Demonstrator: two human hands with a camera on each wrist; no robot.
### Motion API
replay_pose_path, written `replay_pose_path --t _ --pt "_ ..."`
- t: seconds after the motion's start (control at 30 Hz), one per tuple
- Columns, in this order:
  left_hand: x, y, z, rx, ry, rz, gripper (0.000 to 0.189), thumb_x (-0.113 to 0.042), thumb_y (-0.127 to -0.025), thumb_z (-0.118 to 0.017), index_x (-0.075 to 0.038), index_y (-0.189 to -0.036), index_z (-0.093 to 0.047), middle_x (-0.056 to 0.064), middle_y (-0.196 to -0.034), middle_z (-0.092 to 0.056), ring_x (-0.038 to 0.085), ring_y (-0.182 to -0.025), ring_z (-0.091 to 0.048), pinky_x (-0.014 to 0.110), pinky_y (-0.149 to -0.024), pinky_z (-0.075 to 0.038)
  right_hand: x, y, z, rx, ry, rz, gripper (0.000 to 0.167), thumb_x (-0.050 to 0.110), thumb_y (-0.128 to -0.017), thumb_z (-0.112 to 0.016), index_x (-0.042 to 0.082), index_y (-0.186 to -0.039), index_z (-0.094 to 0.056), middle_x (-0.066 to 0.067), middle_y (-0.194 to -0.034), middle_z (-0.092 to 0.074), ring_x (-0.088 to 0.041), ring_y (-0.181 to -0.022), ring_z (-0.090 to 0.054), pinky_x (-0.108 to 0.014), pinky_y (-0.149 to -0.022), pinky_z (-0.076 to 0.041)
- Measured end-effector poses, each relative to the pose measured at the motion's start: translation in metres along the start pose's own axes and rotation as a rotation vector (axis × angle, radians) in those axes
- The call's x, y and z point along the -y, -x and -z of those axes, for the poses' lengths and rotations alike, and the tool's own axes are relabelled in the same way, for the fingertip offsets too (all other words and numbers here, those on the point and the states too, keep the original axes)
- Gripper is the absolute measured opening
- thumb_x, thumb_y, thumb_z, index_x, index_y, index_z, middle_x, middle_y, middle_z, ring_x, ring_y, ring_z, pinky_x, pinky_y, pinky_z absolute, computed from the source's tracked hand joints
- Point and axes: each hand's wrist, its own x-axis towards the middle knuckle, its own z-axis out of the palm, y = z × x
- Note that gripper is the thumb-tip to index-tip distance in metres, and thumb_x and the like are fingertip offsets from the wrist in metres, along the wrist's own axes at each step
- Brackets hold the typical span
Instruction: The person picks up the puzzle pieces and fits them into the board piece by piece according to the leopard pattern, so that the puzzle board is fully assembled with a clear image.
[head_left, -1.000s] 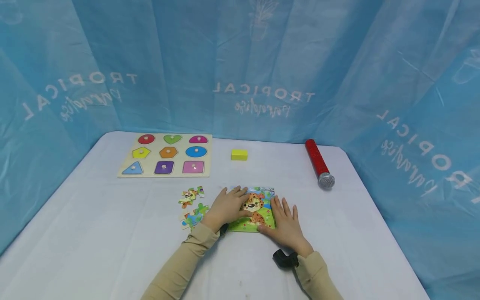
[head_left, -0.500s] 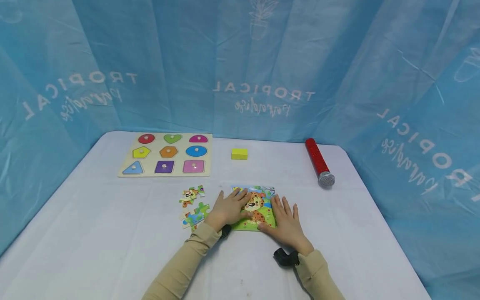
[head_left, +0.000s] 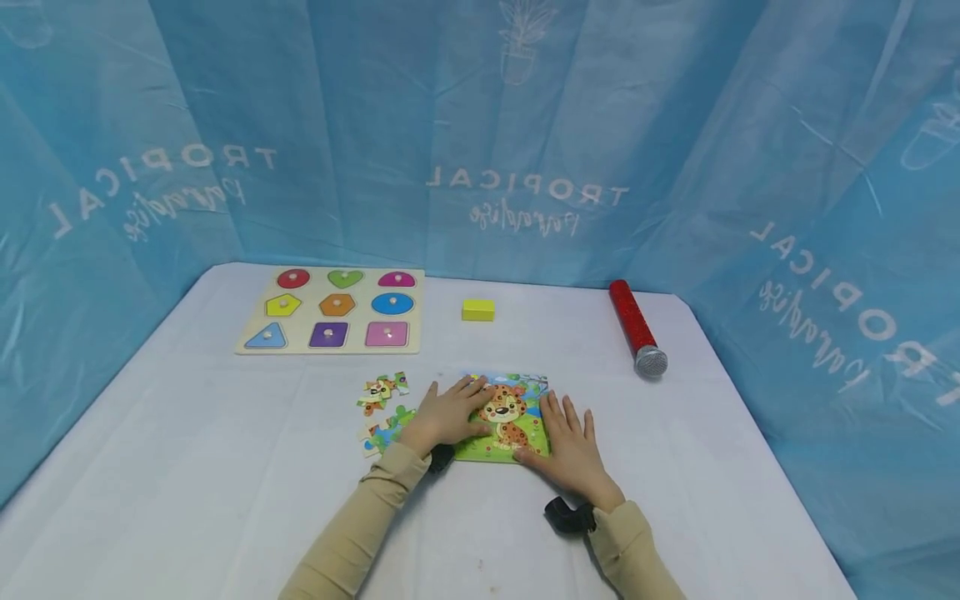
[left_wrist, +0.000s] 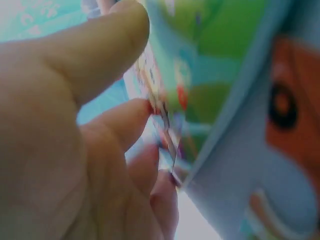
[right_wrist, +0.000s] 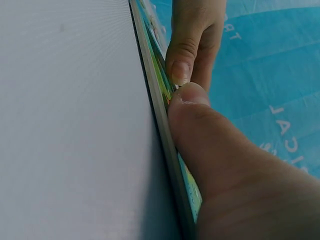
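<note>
A leopard picture puzzle [head_left: 517, 427] lies flat on the white table, between my two hands. My left hand [head_left: 448, 417] rests over its left part with the fingers spread, covering that side. In the left wrist view, fingertips touch the green and blue picture surface [left_wrist: 215, 45]. My right hand [head_left: 572, 450] lies along the right edge, fingers straight and the thumb [right_wrist: 200, 125] on the near right corner. Left of the board are loose jigsaw pieces: an upper group [head_left: 378, 392] with a leopard's face and a lower green-blue group [head_left: 386, 432], partly hidden by the left arm.
At the back left is a wooden shape board [head_left: 352, 325] with knobbed pieces. A yellow block [head_left: 478, 310] sits at the back middle, and a red microphone [head_left: 637, 325] lies at the right. Blue curtain [head_left: 480, 125] hangs behind the white table [head_left: 187, 467].
My left hand has shifted slightly left across the puzzle, baring more of the leopard and covering more of the lower loose pieces. The right hand keeps its place at the right edge.
</note>
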Motion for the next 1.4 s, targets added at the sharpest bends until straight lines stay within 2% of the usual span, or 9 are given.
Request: replay_pose_path --t 0.2,0.3,0.43,0.57,0.8,0.93,1.03,1.27,1.4 --pt "0.029 0.007 0.015 -0.045 0.095 0.088 0.069 -0.045 -0.094 -0.058 -0.012 -0.151 -0.036 0.015 -0.159 -0.028 0.039 -0.148 -0.020 0.065 -0.116 -0.014 0.000 0.000 -0.001 0.013 -0.010 -0.016 0.100 0.060 -0.083 -0.063 0.005 -0.155 -0.020 -0.015 -0.162 -0.017 -0.039 -0.151 -0.007 -0.065 -0.117 0.002" --pt "0.053 0.014 0.029 -0.106 0.177 0.122 0.065 -0.038 -0.095 -0.059 -0.006 -0.148 -0.039 0.019 -0.153 -0.037 0.040 -0.143 -0.031 0.061 -0.116 -0.023 0.000 0.000 0.000 0.012 -0.008 -0.019 0.100 0.060 -0.083 -0.063 0.005 -0.155 -0.020 -0.015 -0.162 -0.016 -0.038 -0.151 -0.007 -0.065 -0.117 0.002" --pt "0.088 0.029 0.042 -0.191 0.261 0.177 0.060 -0.016 -0.087 -0.068 -0.003 -0.142 -0.048 0.020 -0.137 -0.056 0.037 -0.114 -0.060 0.049 -0.098 -0.048 0.001 0.000 0.003 0.016 -0.010 -0.018 0.100 0.060 -0.084 -0.063 0.005 -0.155 -0.019 -0.015 -0.162 -0.016 -0.038 -0.151 -0.006 -0.065 -0.117 0.002" --pt "0.109 0.039 0.044 -0.205 0.332 0.196 0.062 -0.002 -0.077 -0.072 0.000 -0.137 -0.053 0.023 -0.124 -0.064 0.029 -0.082 -0.065 0.036 -0.072 -0.052 0.001 0.001 0.005 0.020 -0.019 -0.027 0.099 0.059 -0.083 -0.063 0.005 -0.155 -0.020 -0.015 -0.162 -0.016 -0.039 -0.151 -0.006 -0.065 -0.117 0.003" --pt "0.111 0.039 0.043 -0.233 0.299 0.270 0.055 -0.018 -0.081 -0.077 0.000 -0.130 -0.059 0.014 -0.088 -0.065 0.018 -0.067 -0.054 0.033 -0.065 -0.045 0.001 0.000 0.004 0.017 -0.020 -0.022 0.099 0.060 -0.084 -0.062 0.005 -0.155 -0.019 -0.015 -0.162 -0.016 -0.038 -0.151 -0.005 -0.064 -0.117 0.004" --pt "0.109 0.036 0.041 -0.237 0.294 0.290 0.046 -0.028 -0.090 -0.069 -0.002 -0.127 -0.062 0.016 -0.098 -0.070 0.019 -0.072 -0.057 0.040 -0.072 -0.050 0.003 -0.001 0.003 0.022 -0.022 -0.023 0.099 0.059 -0.084 -0.063 0.005 -0.155 -0.019 -0.015 -0.162 -0.015 -0.038 -0.151 -0.005 -0.064 -0.117 0.004" --pt "0.108 0.035 0.042 -0.259 0.292 0.282 0.042 -0.025 -0.092 -0.065 -0.003 -0.128 -0.062 0.018 -0.104 -0.070 0.023 -0.073 -0.059 0.042 -0.073 -0.051 0.003 -0.001 0.004 0.018 -0.027 -0.021 0.099 0.058 -0.084 -0.063 0.005 -0.155 -0.019 -0.015 -0.162 -0.015 -0.038 -0.151 -0.005 -0.064 -0.117 0.004" --pt "0.104 0.033 0.043 -0.211 0.311 0.129 0.059 -0.007 -0.078 -0.076 -0.005 -0.134 -0.058 0.018 -0.129 -0.062 0.033 -0.112 -0.059 0.049 -0.096 -0.049 0.003 -0.001 0.004 0.016 -0.018 -0.023 0.098 0.058 -0.084 -0.063 0.006 -0.155 -0.019 -0.014 -0.162 -0.015 -0.038 -0.151 -0.006 -0.064 -0.117 0.003" --pt "0.103 0.034 0.043 -0.200 0.335 0.142 0.061 -0.007 -0.075 -0.080 -0.004 -0.132 -0.059 0.019 -0.118 -0.066 0.030 -0.099 -0.060 0.047 -0.091 -0.050 0.003 -0.001 0.004 0.023 -0.021 -0.026 0.098 0.058 -0.084 -0.063 0.006 -0.155 -0.019 -0.014 -0.162 -0.014 -0.038 -0.151 -0.006 -0.064 -0.117 0.003"
